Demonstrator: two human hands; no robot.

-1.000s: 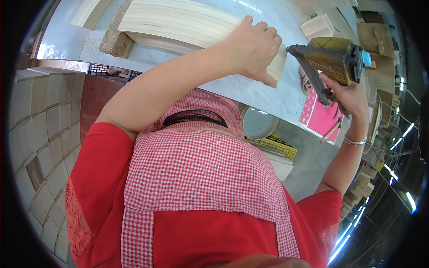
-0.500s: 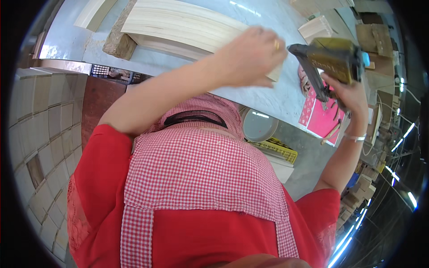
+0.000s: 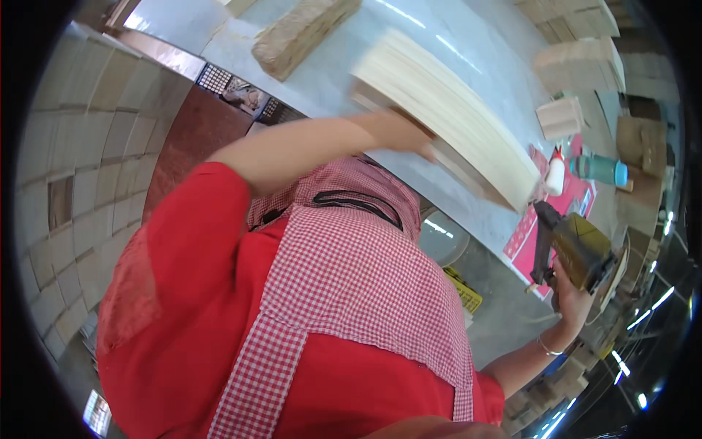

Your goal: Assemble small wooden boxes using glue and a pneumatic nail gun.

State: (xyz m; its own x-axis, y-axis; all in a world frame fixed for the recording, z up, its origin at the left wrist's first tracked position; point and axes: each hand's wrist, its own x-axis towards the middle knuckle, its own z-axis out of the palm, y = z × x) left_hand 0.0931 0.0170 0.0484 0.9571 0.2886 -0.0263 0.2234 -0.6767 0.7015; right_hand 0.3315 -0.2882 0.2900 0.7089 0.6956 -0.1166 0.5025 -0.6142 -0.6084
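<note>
A long pale wooden box (image 3: pixel 446 102), smeared by motion, lies slantwise over the blue-white table. My left hand (image 3: pixel 406 135) grips it at its near long side, fingers partly hidden against the wood. Off the table's right end, my right hand (image 3: pixel 570 296) is wrapped around the handle of a nail gun (image 3: pixel 581 249) with a black nose and a dark yellow-brown body. The gun's nose points up toward the right end of the box, apart from it.
A rough brown block (image 3: pixel 303 36) lies on the table (image 3: pixel 329 88) at the far left. Near the right end are a white bottle (image 3: pixel 556 175), a teal bottle (image 3: pixel 599 170) and a pink sheet (image 3: pixel 523 252). Wooden pieces (image 3: pixel 578 66) are stacked far right; more pieces (image 3: pixel 80 161) stand at left.
The box has swung clockwise and moved right, off the brown block. My left hand has gone from above its right end to its near side. My right hand has lowered the nail gun.
</note>
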